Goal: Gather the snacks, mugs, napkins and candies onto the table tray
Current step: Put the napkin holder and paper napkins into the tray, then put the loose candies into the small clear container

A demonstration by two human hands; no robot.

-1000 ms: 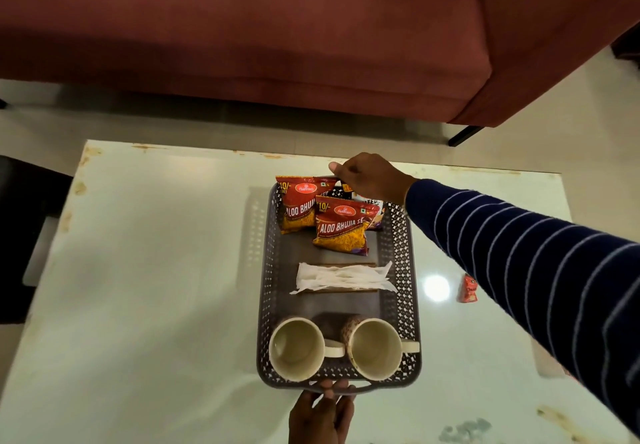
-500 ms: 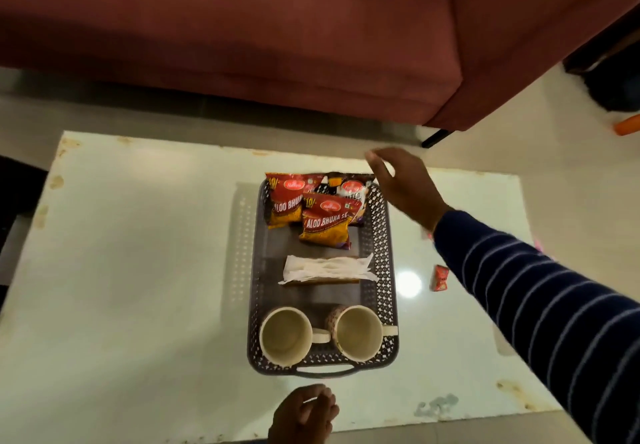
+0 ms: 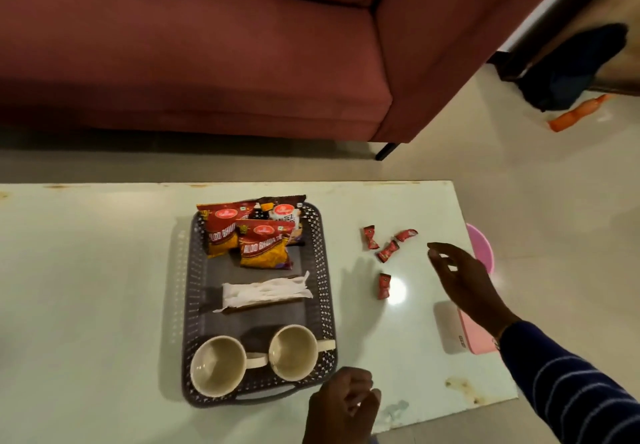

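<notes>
A dark perforated tray (image 3: pixel 327 291) lies on the pale table (image 3: pixel 90 298). At its far end lie red snack packets (image 3: pixel 242 232), in the middle a stack of white napkins (image 3: pixel 265 293), and at the near end two cream mugs (image 3: pixel 218 365) (image 3: pixel 292 352). Several red wrapped candies (image 3: pixel 388 251) lie on the table right of the tray. My right hand (image 3: pixel 460 281) hovers over the table just right of the candies, fingers relaxed and holding nothing. My left hand (image 3: pixel 343 405) is at the tray's near right corner, fingers loosely curled, holding nothing.
A maroon sofa (image 3: pixel 207 45) stands beyond the table. A pink box (image 3: pixel 474 336) lies at the table's right edge under my right forearm. A pink tub (image 3: pixel 481 249) sits on the floor beside the table. A dark bag (image 3: pixel 571 66) and an orange object (image 3: pixel 578 113) lie far right.
My right hand left the snack packets and swung right and nearer, over the table beside the candies. My left hand came off the tray's near rim. The view shifted right, showing more candies.
</notes>
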